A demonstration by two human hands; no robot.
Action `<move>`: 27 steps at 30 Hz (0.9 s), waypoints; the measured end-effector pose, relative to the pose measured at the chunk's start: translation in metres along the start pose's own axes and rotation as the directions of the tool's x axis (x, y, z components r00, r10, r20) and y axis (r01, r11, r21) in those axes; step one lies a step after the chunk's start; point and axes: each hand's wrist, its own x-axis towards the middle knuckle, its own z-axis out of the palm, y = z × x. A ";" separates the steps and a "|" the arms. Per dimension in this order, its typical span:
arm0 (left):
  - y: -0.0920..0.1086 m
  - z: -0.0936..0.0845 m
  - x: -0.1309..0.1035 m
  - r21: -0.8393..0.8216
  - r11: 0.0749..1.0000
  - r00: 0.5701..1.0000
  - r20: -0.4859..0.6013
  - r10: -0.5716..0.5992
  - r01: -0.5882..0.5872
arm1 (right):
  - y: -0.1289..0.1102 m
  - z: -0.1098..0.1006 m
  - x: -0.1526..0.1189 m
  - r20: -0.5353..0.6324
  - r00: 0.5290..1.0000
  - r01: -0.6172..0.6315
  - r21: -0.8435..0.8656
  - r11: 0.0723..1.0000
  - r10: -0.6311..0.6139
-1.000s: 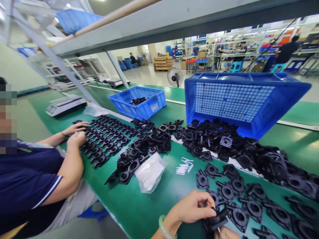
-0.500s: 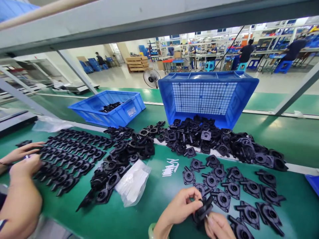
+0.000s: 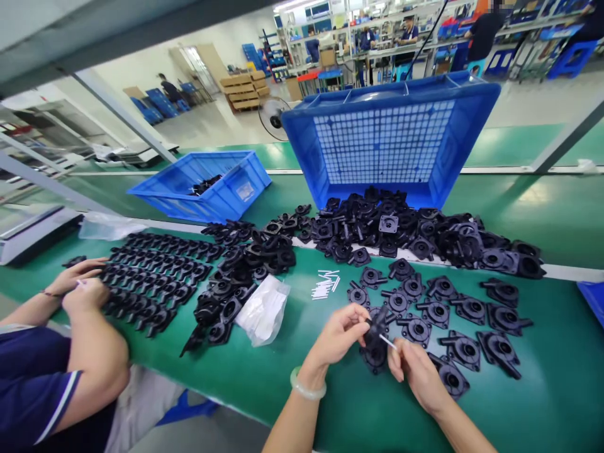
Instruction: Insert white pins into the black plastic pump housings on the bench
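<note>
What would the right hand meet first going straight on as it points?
Likely the black part held in the left hand. The white stick in the right hand leads, aimed at it; whether its tip touches is hard to judge from this view.

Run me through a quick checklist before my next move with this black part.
1. Left hand holding the black part: ok.
2. Right hand gripping the white stick: ok.
3. Stick's tip seated inside the part: cannot tell.
4. Loose white sticks in view on the table: ok.
5. Space under the held part free: not ok, another part lies there.
6. Co-worker's hands apart from yours: ok.
</note>
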 end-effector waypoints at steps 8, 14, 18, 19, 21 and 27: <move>0.019 -0.049 -0.074 0.675 0.719 0.713 -0.587 0.383 0.169 | -0.003 -0.001 0.007 -0.007 1.000 -0.006 -0.090 0.996 0.005; -0.015 -0.057 -0.076 0.732 0.538 0.747 -0.614 0.255 0.418 | -0.001 -0.001 0.007 -0.009 0.996 -0.087 -0.141 0.986 0.087; -0.019 -0.056 -0.069 0.719 0.551 0.740 -0.626 0.248 0.423 | -0.002 -0.002 0.007 -0.015 0.992 -0.124 -0.183 0.975 0.123; -0.018 -0.056 -0.069 0.719 0.555 0.744 -0.622 0.244 0.419 | -0.002 -0.002 0.007 -0.017 0.991 -0.132 -0.193 0.972 0.131; -0.014 -0.054 -0.072 0.712 0.567 0.744 -0.624 0.238 0.415 | -0.002 -0.002 0.007 -0.020 0.990 -0.140 -0.220 0.966 0.139; 0.009 -0.040 -0.088 0.689 0.611 0.676 -0.665 0.318 0.391 | 0.022 -0.012 0.005 -0.043 0.994 -0.106 -0.236 0.966 0.098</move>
